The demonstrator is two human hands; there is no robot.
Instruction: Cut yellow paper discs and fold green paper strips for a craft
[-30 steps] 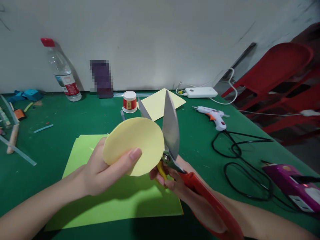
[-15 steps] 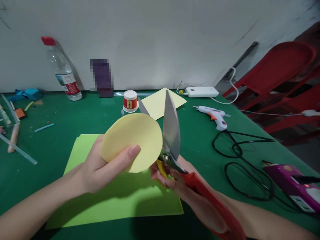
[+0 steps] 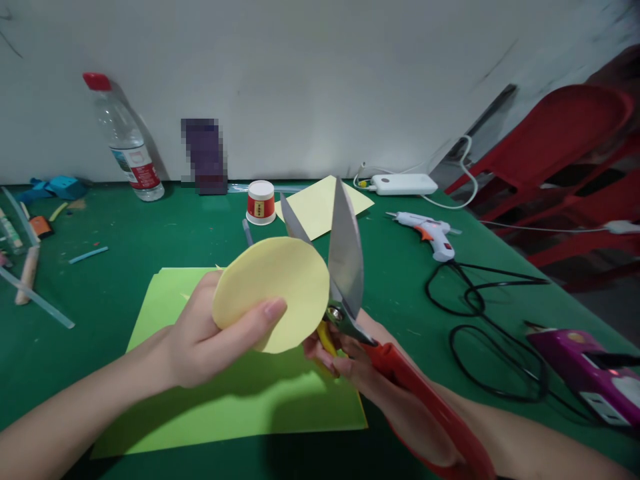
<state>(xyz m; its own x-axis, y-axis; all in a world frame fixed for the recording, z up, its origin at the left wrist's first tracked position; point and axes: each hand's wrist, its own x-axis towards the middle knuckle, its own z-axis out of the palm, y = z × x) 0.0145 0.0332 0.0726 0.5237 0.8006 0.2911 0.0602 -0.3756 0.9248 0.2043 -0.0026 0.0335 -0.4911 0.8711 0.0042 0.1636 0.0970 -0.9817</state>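
Note:
A round disc of pale yellow paper (image 3: pixel 273 283) is pinched in my left hand (image 3: pixel 203 340), thumb on its near face and fingers hidden behind. My right hand (image 3: pixel 360 373) is wrapped round the handles of a pair of large scissors (image 3: pixel 346 260) with red handles. The blades point away and stand apart, one showing behind the disc and the other at its right edge. A yellow part (image 3: pixel 327 340) sits between the scissor handles near my right fingers. Below both hands lies a light green sheet of paper (image 3: pixel 235 407).
A paper cup (image 3: pixel 261 203) and a yellow sheet (image 3: pixel 320 207) lie beyond the scissors. On the right are a glue gun (image 3: pixel 425 233), its black cable and a magenta device (image 3: pixel 580 373). A water bottle (image 3: pixel 130 147) stands back left, near loose sticks (image 3: pixel 30 273).
My left hand has brought the paper disc slightly right and down, closer to me. The scissors have shifted a little right, their blades still apart.

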